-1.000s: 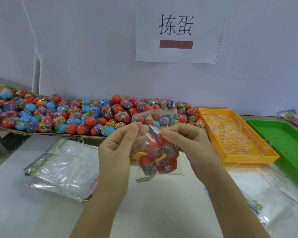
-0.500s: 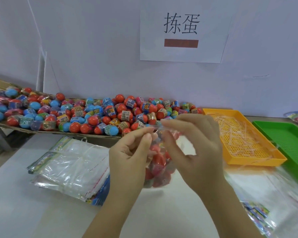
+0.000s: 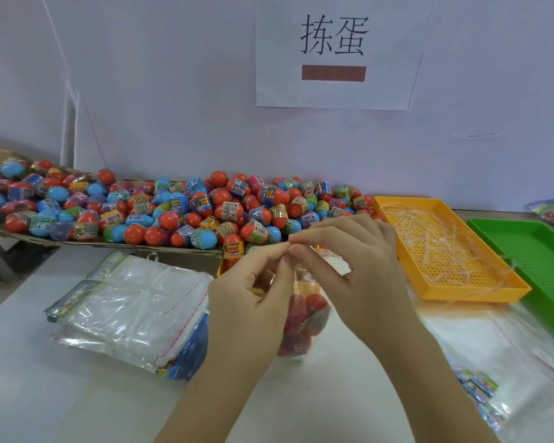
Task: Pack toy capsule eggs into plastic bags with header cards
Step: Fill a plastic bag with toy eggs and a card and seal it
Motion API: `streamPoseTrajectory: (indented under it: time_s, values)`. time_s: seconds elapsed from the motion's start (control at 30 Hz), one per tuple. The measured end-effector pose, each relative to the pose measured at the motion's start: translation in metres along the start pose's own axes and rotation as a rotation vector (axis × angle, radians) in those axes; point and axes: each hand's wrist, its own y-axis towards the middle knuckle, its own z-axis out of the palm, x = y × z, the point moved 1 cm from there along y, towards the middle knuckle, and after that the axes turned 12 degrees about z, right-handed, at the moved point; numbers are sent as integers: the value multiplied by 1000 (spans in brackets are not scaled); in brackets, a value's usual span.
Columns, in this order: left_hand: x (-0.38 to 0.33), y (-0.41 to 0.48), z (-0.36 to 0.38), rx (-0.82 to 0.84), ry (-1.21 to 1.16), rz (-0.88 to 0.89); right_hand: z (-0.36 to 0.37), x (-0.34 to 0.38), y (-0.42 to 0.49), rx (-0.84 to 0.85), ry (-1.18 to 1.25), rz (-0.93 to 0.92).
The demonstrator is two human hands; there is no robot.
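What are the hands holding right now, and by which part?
Both the left hand and right hand pinch the clear bag at its top edge; the eggs inside sit below the grip.

The eggs [image 3: 186, 215] are red and blue with printed bands. One tray [image 3: 442, 251] is yellow, another tray [image 3: 538, 260] green. The bags [image 3: 131, 311] are clear with red dotted lines.
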Motion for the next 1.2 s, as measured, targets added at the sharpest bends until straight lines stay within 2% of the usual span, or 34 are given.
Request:
streamPoseTrajectory:
  time_s: [0.27, 0.43, 0.57, 0.7, 0.9, 1.2]
  values:
    - [-3, 0, 1, -3, 139, 128, 2, 1, -3, -113, -84, -98]
    - [-4, -2, 1, 10, 176, 137, 2, 2, -3, -116, -49, 15]
    - [-4, -3, 2, 14, 93, 57, 0, 1, -2, -84, -76, 48]
    - [-1, -3, 2, 37, 85, 3, 1, -4, 2, -27, 73, 236]
    - [2, 1, 0, -33, -74, -129, -9, -38, 11, -67, 345, 481]
    - [10, 8, -6, -153, -241, -266, -25, -89, 13, -343, 512, 834]
